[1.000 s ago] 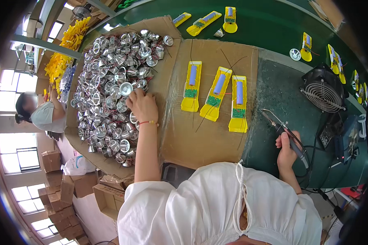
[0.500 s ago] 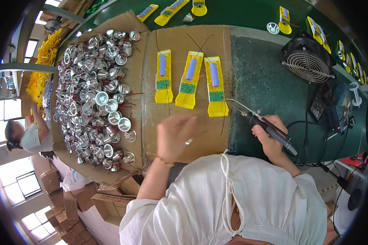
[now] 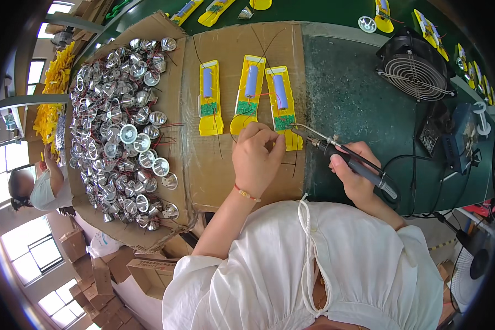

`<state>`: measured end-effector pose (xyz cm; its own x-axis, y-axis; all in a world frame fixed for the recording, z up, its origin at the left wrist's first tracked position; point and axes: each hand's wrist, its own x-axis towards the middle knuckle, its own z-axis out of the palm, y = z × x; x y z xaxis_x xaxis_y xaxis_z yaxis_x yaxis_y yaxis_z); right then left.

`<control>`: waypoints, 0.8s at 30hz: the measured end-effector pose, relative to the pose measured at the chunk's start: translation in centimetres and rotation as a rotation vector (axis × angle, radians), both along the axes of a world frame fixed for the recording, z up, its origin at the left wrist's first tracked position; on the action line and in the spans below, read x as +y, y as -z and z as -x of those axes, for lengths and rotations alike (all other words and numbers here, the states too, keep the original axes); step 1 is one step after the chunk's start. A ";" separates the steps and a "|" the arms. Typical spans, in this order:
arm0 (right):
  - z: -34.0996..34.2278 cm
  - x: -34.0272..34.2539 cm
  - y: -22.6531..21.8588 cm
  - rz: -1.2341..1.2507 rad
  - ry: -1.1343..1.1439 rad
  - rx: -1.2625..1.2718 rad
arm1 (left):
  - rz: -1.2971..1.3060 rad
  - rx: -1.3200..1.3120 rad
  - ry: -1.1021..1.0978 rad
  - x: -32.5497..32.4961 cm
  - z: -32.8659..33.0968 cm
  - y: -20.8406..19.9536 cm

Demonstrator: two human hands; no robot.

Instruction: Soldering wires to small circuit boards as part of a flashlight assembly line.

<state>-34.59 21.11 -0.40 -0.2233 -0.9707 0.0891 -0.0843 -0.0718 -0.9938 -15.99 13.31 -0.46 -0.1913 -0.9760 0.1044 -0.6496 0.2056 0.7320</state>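
My right hand (image 3: 356, 177) is closed round the grip of a soldering iron (image 3: 371, 177) with a thin metal tube along it. Its tip reaches the green circuit board (image 3: 283, 122) of the right-hand yellow flashlight housing (image 3: 295, 142); whether it touches cannot be told. Fingers bent and pinched together, my left hand (image 3: 258, 157) is over the lower ends of the middle yellow housing (image 3: 242, 127) and the right one. What it pinches is too small to make out. A third yellow housing (image 3: 211, 127) lies to the left. Each holds a blue-purple battery cell (image 3: 251, 81), a board and thin wires.
Many silver reflector cups (image 3: 121, 148) with wires are heaped on cardboard (image 3: 176, 132) at left. A black fan with a wire guard (image 3: 415, 71) stands far right, near a soldering station (image 3: 456, 137). More yellow housings (image 3: 385, 19) lie along the back. Another person (image 3: 41, 184) is at far left.
My left hand has moved right and forward to the lower ends of the middle and right housings, its fingers pinching. The iron has moved slightly left, its tip now at the right housing's board.
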 end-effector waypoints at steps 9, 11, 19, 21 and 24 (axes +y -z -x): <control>-0.3 0.0 0.2 -0.032 0.076 -0.156 | -0.185 0.124 -0.025 -0.6 0.1 -0.5; -0.1 0.2 0.0 -0.081 0.099 -0.150 | -0.158 0.139 -0.026 -0.7 0.1 -0.6; 0.3 0.3 0.0 -0.013 0.086 -0.187 | -0.192 0.097 -0.033 -0.8 0.0 -0.4; 0.4 0.3 0.0 -0.068 0.101 -0.173 | -0.206 0.122 -0.039 -0.7 -0.2 -0.1; 0.5 0.4 0.1 -0.072 0.104 -0.172 | -0.264 0.182 -0.063 -1.4 -1.1 0.0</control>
<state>-35.12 21.48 -0.46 -0.3288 -0.9440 -0.0278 0.0837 0.0002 -0.9965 -14.87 11.91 -0.50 -0.1316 -0.9831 -0.1271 -0.5085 -0.0431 0.8600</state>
